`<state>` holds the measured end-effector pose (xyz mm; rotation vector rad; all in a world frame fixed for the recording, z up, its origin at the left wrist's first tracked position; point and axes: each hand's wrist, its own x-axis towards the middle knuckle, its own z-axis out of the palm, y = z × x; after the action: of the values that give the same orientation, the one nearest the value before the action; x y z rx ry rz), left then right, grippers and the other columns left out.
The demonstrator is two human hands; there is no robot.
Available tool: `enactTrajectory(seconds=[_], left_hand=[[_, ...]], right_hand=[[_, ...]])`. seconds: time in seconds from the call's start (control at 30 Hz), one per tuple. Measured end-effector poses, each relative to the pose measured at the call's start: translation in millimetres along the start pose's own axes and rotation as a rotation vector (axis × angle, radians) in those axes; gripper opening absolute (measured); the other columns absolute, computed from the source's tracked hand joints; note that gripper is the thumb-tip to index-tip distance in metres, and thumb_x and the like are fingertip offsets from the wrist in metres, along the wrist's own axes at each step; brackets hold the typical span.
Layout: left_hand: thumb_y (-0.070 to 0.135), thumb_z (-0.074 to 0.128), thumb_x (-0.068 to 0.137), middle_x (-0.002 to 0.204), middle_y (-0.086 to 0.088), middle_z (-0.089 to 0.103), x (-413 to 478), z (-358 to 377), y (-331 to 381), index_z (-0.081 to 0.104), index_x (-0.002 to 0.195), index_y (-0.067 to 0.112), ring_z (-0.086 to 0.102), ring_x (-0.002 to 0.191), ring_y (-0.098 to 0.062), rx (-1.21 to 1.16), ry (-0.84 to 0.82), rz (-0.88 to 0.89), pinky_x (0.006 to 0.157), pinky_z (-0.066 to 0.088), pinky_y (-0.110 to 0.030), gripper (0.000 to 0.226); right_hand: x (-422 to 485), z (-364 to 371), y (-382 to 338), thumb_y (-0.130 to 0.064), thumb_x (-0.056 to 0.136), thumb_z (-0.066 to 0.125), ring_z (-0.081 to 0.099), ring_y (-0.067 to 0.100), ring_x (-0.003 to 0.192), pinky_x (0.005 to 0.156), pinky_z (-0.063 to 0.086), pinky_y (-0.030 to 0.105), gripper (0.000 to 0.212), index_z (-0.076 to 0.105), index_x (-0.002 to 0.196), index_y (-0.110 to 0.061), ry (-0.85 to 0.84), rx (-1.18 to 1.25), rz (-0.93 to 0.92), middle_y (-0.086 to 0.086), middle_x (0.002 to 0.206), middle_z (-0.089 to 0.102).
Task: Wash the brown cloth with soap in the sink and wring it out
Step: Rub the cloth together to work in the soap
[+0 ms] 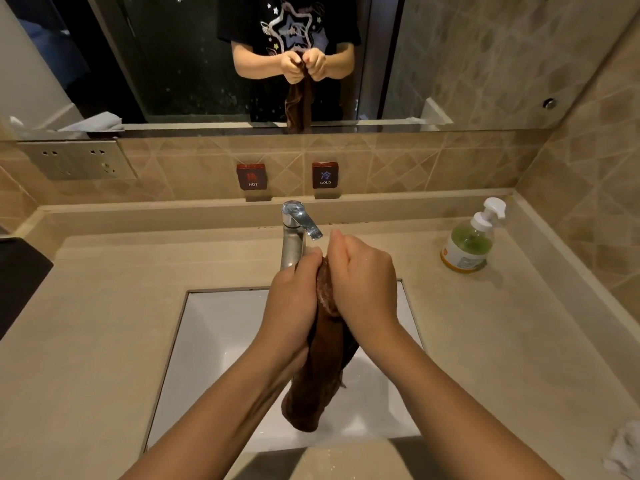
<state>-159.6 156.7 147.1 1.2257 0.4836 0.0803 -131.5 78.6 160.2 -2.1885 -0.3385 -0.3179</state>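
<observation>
**Item: cloth (318, 372), brown, wet-looking.**
Location: held over the sink (214, 327), clear of the basin floor, just in front of the tap (294, 237).

**Grip.** The left hand (292, 301) and right hand (363, 285) are both curled tight round the cloth's upper end, knuckles side by side and the bunched fabric squeezed between them. The mirror reflection shows the same two fists.

**Axis.** The long axis runs near vertical. The top end is in the grip. The free end hangs straight below it as a loose roll, pointing down into the basin and slightly toward the person.

**Step (judged).** Rubbing or first wringing of the top section. Pale flecks on the fabric between the fists may be lather. Whether water is running cannot be told.

**Next move (judged).** Opposite twists of the two fists, then a shift of the grip down the hanging length, keeping it over the basin.

**Nearby.** Soap bottle (467, 240), well right of the grip, untouched.
</observation>
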Motion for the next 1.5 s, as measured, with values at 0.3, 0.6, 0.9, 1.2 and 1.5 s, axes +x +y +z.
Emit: enactTrajectory(seconds=[0.3,0.6,0.9,1.2,1.5], left_hand=[[0.020,0.057,0.089,0.045,0.000,0.050,-3.6,5.9,-3.6,0.054,0.069,0.010,0.052,0.039,-0.007,-0.179,-0.073,-0.080,0.037,0.040,-0.015,0.023],[0.037,0.053,0.090,0.107,-0.021,0.056,11.5,-15.3,3.8,0.060,0.111,0.001,0.057,0.102,-0.030,-0.375,-0.081,-0.127,0.091,0.048,-0.041,0.042],[0.046,0.050,0.091,0.090,-0.012,0.075,23.7,-31.5,5.9,0.070,0.098,0.009,0.072,0.086,-0.023,-0.373,-0.125,-0.039,0.069,0.059,-0.034,0.043],[0.043,0.047,0.095,0.070,-0.005,0.072,11.1,-4.6,0.9,0.075,0.072,0.021,0.070,0.066,-0.015,-0.177,-0.068,0.122,0.054,0.055,-0.026,0.043],[0.034,0.040,0.099,0.048,0.018,0.062,4.3,-1.1,7.4,0.058,0.061,0.025,0.055,0.045,0.008,0.046,0.029,0.309,0.041,0.041,-0.007,0.043]], right_hand=[[9.0,2.6,-1.2,-0.022,0.097,0.040,0.044,0.023,0.055,0.055,0.030,0.031,0.038,0.039,0.059,-0.014,-0.022,0.011,-0.047,0.005,0.054,0.043],[-0.2,-6.7,34.4,-0.031,0.096,0.041,0.029,0.010,0.047,0.049,0.026,0.029,0.048,0.028,0.052,-0.019,-0.103,0.160,0.078,-0.006,0.048,0.030],[14.4,-67.5,81.5,-0.030,0.079,0.068,0.053,0.013,0.065,0.064,0.043,0.026,0.017,0.068,0.072,-0.015,-0.686,0.434,0.220,0.001,0.065,0.058],[-8.9,-11.6,-5.9,-0.048,0.090,0.042,0.048,0.014,0.047,0.049,0.036,0.028,0.049,0.053,0.056,-0.014,-0.101,0.115,-0.166,-0.003,0.048,0.051],[-13.0,14.2,-17.5,-0.026,0.096,0.036,0.052,0.022,0.041,0.045,0.030,0.022,0.048,0.062,0.061,-0.005,0.131,-0.114,-0.255,0.009,0.048,0.058]])
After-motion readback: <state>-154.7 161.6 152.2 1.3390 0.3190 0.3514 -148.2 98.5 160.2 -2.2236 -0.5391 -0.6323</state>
